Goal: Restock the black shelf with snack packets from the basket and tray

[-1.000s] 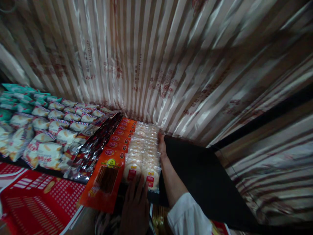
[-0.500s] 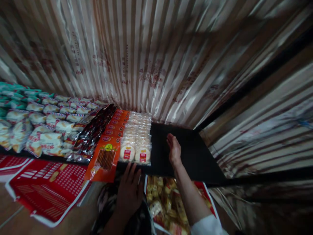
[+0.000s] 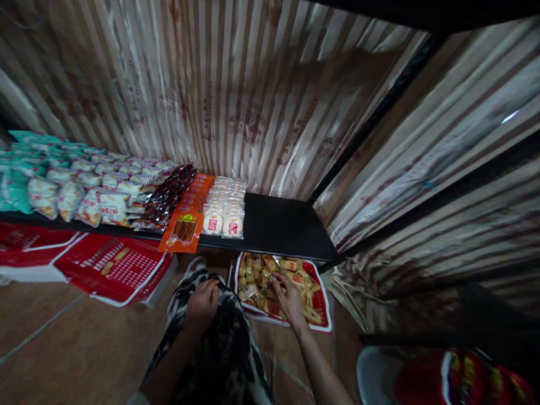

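Note:
My right hand reaches down over a red-and-white tub of small wrapped biscuits. Its fingers are slightly bent and apart, with the tips at the packets; nothing shows held between them. My left hand rests on the knee of my black-and-white patterned trousers, its fingers curled in and nothing visible in them. Above, on a black shelf, two rows of clear-wrapped round white crackers stand beside an orange snack packet whose lower end overhangs the front edge.
Dark shiny packets, white snack bags and green bags fill the shelf's left. Beneath are red containers. Striped sheeting hangs behind, with a black post at right. Red packages sit lower right.
My right hand has moved from above the bare shelf down to the biscuits in the tub. My left hand has drawn back from the shelf edge to my knee and curled. The view has shifted lower.

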Demonstrator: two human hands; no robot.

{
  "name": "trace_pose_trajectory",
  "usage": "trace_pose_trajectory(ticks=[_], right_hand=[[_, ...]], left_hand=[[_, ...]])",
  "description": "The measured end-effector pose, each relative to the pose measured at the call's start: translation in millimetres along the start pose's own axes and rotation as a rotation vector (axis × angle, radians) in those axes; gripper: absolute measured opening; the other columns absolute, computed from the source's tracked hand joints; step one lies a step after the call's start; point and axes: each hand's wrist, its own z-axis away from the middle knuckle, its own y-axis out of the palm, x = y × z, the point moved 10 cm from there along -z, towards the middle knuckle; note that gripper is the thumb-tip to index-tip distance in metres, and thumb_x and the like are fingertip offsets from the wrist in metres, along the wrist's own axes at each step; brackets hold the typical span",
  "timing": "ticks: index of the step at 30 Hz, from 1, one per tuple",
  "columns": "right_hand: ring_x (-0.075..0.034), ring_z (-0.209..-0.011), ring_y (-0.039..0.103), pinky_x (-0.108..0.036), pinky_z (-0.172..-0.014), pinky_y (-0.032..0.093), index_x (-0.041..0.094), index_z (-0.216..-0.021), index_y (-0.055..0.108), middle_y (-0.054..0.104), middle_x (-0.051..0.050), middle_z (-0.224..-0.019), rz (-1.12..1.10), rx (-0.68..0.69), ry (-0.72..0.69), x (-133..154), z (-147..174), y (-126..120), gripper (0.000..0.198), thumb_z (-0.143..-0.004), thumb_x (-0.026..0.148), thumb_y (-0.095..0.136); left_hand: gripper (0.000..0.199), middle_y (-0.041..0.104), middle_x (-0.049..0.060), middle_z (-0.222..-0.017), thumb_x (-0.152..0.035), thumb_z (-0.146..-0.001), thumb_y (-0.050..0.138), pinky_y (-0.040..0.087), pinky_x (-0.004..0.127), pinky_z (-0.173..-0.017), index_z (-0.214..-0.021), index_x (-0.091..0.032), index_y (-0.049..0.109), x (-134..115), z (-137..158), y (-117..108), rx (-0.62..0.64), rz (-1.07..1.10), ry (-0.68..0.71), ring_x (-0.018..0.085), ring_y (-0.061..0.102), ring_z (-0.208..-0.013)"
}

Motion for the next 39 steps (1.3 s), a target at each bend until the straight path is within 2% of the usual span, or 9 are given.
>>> trace_pose_trajectory(ticks=[4,7,10,13,18,22,29,34,39], right_hand=[[-0.024,-0.104,0.059,-0.042,-0.092,0.047,0.021,-0.103,0.069,0.067,-0.009,-0.107,0.237,0.185,-0.243,15,43,9,0.028,-0.081,0.030,0.054],[-0.026,-0.108,0.056,-0.041,-0.093,0.046,0.019,-0.100,0.071,0.065,-0.011,-0.111,0.361,0.230,-0.293,8,66,11,0.026,-0.081,0.022,0.054],[-0.025,-0.107,0.056,-0.042,-0.093,0.046,0.018,-0.093,0.073,0.066,-0.012,-0.109,0.403,0.225,-0.278,-1,75,7,0.025,-0.082,0.020,0.050],[-0.025,-0.106,0.057,-0.044,-0.095,0.045,0.018,-0.093,0.072,0.066,-0.011,-0.110,0.395,0.194,-0.237,-1,71,-7,0.027,-0.083,0.024,0.048],[-0.024,-0.104,0.061,-0.041,-0.094,0.045,0.018,-0.093,0.072,0.069,-0.011,-0.105,0.305,0.227,-0.162,14,52,-34,0.029,-0.081,0.032,0.050],[-0.025,-0.095,0.065,-0.039,-0.087,0.048,0.019,-0.093,0.072,0.071,-0.010,-0.100,0.198,0.249,-0.123,30,39,-54,0.030,-0.079,0.037,0.052],[-0.025,-0.089,0.066,-0.037,-0.079,0.050,0.023,-0.096,0.072,0.073,-0.006,-0.096,0.091,0.395,-0.049,38,39,-65,0.033,-0.074,0.042,0.058],[-0.026,-0.081,0.067,-0.037,-0.074,0.051,0.022,-0.091,0.073,0.074,-0.006,-0.088,0.100,0.421,0.000,4,53,-66,0.033,-0.075,0.044,0.055],[-0.025,-0.082,0.067,-0.038,-0.075,0.051,0.023,-0.087,0.074,0.074,-0.006,-0.087,0.070,0.402,0.037,-27,67,-66,0.031,-0.074,0.044,0.054]], left_hand=[[0.032,0.069,0.009,-0.097,-0.018,-0.089,0.034,0.052,0.036,-0.086,-0.099,-0.015,0.064,-20,21,-9,0.039,-0.050,-0.038,0.021,0.063,-0.095],[0.031,0.068,0.008,-0.102,-0.017,-0.087,0.036,0.050,0.036,-0.088,-0.101,-0.016,0.063,-37,28,-15,0.081,-0.085,-0.043,0.022,0.061,-0.099],[0.031,0.067,0.008,-0.104,-0.014,-0.086,0.036,0.049,0.034,-0.088,-0.102,-0.015,0.063,-44,33,-18,0.109,-0.086,-0.075,0.020,0.061,-0.099],[0.032,0.067,0.008,-0.102,-0.013,-0.086,0.036,0.048,0.033,-0.088,-0.103,-0.014,0.063,-44,40,-16,0.124,-0.107,-0.110,0.020,0.061,-0.098],[0.030,0.067,0.007,-0.102,-0.013,-0.085,0.038,0.046,0.030,-0.087,-0.101,-0.016,0.063,-52,54,-6,0.166,-0.153,-0.106,0.019,0.060,-0.097],[0.030,0.067,0.007,-0.101,-0.013,-0.085,0.037,0.046,0.029,-0.084,-0.100,-0.017,0.063,-59,58,2,0.213,-0.174,-0.102,0.019,0.060,-0.097],[0.031,0.066,0.008,-0.097,-0.013,-0.087,0.034,0.045,0.029,-0.083,-0.096,-0.017,0.063,-70,37,10,0.241,-0.171,-0.078,0.019,0.060,-0.094],[0.030,0.066,0.007,-0.097,-0.014,-0.088,0.035,0.045,0.027,-0.084,-0.097,-0.017,0.063,-76,11,30,0.293,-0.176,-0.033,0.018,0.059,-0.095],[0.030,0.065,0.005,-0.105,-0.016,-0.088,0.037,0.044,0.025,-0.090,-0.104,-0.019,0.063,-80,-15,60,0.322,-0.082,0.009,0.016,0.058,-0.099]])
